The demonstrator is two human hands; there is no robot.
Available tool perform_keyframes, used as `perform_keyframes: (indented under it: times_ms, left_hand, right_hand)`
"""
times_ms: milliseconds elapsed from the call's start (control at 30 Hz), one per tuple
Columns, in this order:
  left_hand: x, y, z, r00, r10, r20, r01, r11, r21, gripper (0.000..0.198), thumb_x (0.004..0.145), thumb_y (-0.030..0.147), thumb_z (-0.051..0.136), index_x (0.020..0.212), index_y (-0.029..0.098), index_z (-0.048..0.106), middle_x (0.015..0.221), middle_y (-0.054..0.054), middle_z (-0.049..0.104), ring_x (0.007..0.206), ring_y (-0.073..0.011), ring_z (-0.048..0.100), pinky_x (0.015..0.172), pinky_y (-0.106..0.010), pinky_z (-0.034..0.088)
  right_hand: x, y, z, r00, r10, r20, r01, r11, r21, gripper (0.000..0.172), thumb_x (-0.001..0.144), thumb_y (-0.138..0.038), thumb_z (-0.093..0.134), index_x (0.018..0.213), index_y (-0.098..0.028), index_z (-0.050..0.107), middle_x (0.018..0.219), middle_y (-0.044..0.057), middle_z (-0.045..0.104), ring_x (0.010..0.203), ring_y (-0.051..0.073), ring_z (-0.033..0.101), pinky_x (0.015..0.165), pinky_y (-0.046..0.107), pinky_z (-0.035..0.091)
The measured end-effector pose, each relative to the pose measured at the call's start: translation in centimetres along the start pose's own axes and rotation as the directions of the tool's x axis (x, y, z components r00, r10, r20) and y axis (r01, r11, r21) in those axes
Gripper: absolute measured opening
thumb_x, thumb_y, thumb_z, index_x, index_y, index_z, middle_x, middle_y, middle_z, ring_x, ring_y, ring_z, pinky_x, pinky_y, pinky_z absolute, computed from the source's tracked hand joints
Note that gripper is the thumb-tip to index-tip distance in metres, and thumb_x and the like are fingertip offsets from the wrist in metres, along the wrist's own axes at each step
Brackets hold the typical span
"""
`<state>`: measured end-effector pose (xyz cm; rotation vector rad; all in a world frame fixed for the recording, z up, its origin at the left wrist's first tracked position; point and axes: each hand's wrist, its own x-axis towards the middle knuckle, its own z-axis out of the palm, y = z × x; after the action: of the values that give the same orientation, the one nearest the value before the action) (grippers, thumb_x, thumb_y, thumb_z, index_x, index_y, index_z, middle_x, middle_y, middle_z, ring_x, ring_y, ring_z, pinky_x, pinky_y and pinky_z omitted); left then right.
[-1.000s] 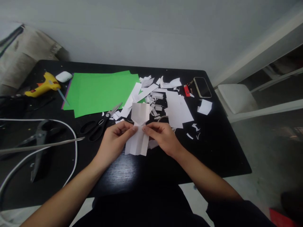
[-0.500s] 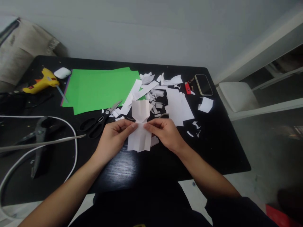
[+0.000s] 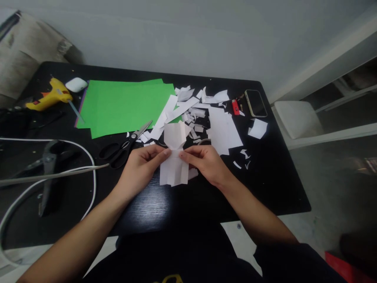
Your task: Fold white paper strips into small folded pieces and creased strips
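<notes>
A folded white paper piece (image 3: 174,157), pleated and narrowed at its middle, is held just above the black table (image 3: 265,188). My left hand (image 3: 141,169) pinches its waist from the left. My right hand (image 3: 206,163) pinches the same waist from the right. The fingertips of both hands nearly meet there. The upper part of the paper fans out above my fingers, and the lower pleated part hangs below them. Black-handled scissors (image 3: 123,146) lie to the left of my left hand.
Green paper sheets (image 3: 123,106) lie at the back. White paper scraps (image 3: 218,129) are scattered right of them. A phone (image 3: 255,103) and a red lighter (image 3: 235,107) sit at the far right. A yellow glue gun (image 3: 48,97), pliers (image 3: 47,165) and a white cable (image 3: 88,157) are at left.
The folded paper's lower pleats have been drawn closer together and sit slightly higher. Both hands keep their pinch at the waist. The view has tilted slightly.
</notes>
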<state>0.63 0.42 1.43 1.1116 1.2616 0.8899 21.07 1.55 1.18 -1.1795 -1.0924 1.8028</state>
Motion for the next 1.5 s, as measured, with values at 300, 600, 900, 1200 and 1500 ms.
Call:
perform_keyframes:
  times_ms: [300,600,900,1200,1500]
  left_hand:
    - [0.2,-0.1,-0.4,0.998,0.033,0.049,-0.036,0.997,0.067,0.035,0.09,0.05,0.071,0.077,0.017,0.075,0.066,-0.003,0.065,0.058,-0.0135,0.053,0.052,-0.025,0.041]
    - [-0.1,0.3,0.3,0.998,0.06,0.016,-0.061,0.995,0.073,0.031,0.082,0.049,0.08,0.083,0.018,0.075,0.072,-0.002,0.07,0.062,-0.0137,0.059,0.054,-0.024,0.044]
    - [-0.3,0.0,0.6,0.993,0.114,-0.034,-0.11,0.988,0.108,0.022,0.083,0.04,0.08,0.076,0.02,0.077,0.068,-0.002,0.071,0.058,-0.013,0.059,0.053,-0.024,0.044]
    - [0.0,-0.7,0.6,0.993,0.11,-0.04,-0.105,0.989,0.104,0.027,0.083,0.045,0.08,0.08,0.018,0.078,0.069,-0.002,0.072,0.059,-0.0128,0.059,0.052,-0.023,0.042]
    - [0.3,-0.6,0.4,0.995,0.099,-0.002,-0.099,0.994,0.054,0.026,0.084,0.044,0.078,0.081,0.018,0.078,0.072,-0.003,0.074,0.06,-0.0127,0.061,0.054,-0.022,0.047]
  right_hand:
    - [0.0,-0.1,-0.3,1.0,-0.024,-0.016,0.022,0.996,-0.09,0.029,0.074,-0.047,0.089,0.084,-0.021,0.083,0.081,0.003,0.078,0.071,0.015,0.068,0.066,0.028,0.056]
    - [-0.1,-0.3,-0.1,0.994,-0.104,-0.014,0.1,0.979,-0.177,0.024,0.08,-0.045,0.085,0.085,-0.022,0.082,0.081,0.002,0.077,0.073,0.015,0.068,0.069,0.029,0.054]
    - [0.0,0.4,0.3,0.988,-0.141,-0.064,0.133,0.985,-0.113,0.025,0.075,-0.045,0.088,0.081,-0.022,0.08,0.082,0.002,0.077,0.076,0.017,0.069,0.071,0.03,0.055]
    - [0.0,0.5,0.5,0.982,-0.159,-0.105,0.146,0.982,-0.119,0.027,0.073,-0.046,0.09,0.074,-0.022,0.079,0.073,0.001,0.073,0.066,0.015,0.063,0.063,0.03,0.052]
    - [0.4,0.7,-0.1,0.992,-0.108,-0.065,0.101,0.99,-0.095,0.025,0.073,-0.043,0.09,0.085,-0.022,0.083,0.083,0.003,0.079,0.073,0.016,0.069,0.071,0.03,0.055]
